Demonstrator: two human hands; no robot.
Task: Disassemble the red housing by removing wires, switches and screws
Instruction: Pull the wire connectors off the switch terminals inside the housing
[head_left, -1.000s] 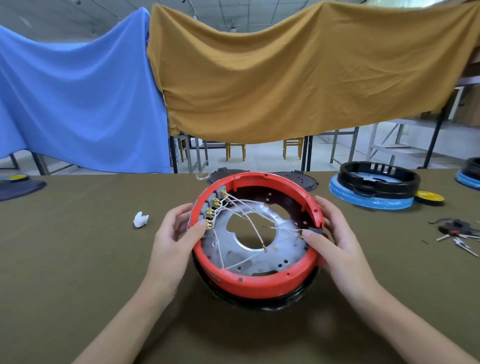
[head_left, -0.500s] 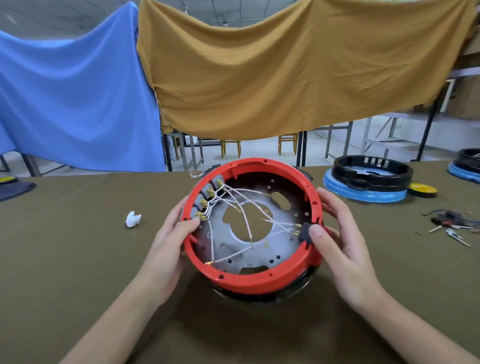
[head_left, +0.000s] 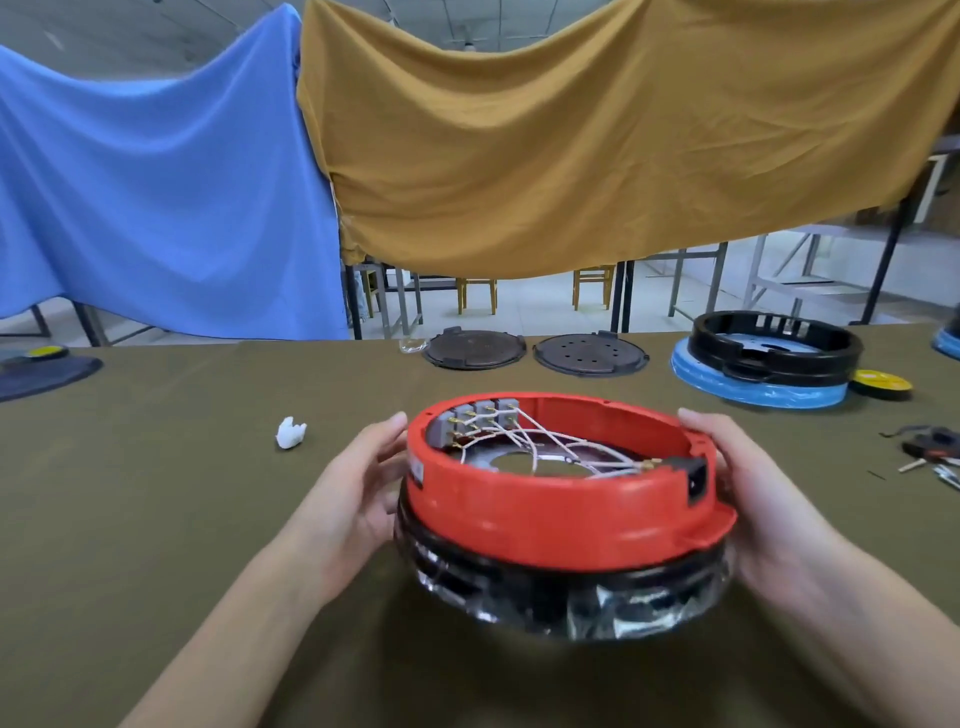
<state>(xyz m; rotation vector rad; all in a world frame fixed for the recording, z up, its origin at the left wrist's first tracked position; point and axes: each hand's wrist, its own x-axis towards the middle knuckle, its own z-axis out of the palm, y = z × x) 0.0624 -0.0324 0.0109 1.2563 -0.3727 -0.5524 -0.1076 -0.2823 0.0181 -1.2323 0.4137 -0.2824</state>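
Observation:
The red housing (head_left: 561, 519) lies flat on the olive table, on top of a black base (head_left: 519, 587) wrapped in clear film. Inside its ring, white wires (head_left: 550, 441) run from a row of grey switches (head_left: 478, 415) at the back left to a black socket (head_left: 696, 473) on the right wall. A metal plate shows under the wires. My left hand (head_left: 358, 493) touches the housing's left side with fairly straight fingers. My right hand (head_left: 763, 499) cups the right side, its fingertips reaching past the rim.
A small white piece (head_left: 291, 432) lies to the left. Two dark round lids (head_left: 472, 349) (head_left: 589, 353) sit behind. A black ring on a blue base (head_left: 769, 358), a yellow disc (head_left: 883, 384) and small tools (head_left: 930, 449) occupy the right.
The housing was tilted up toward me with my thumbs over its rim. It now lies flat on the table with both hands at its sides.

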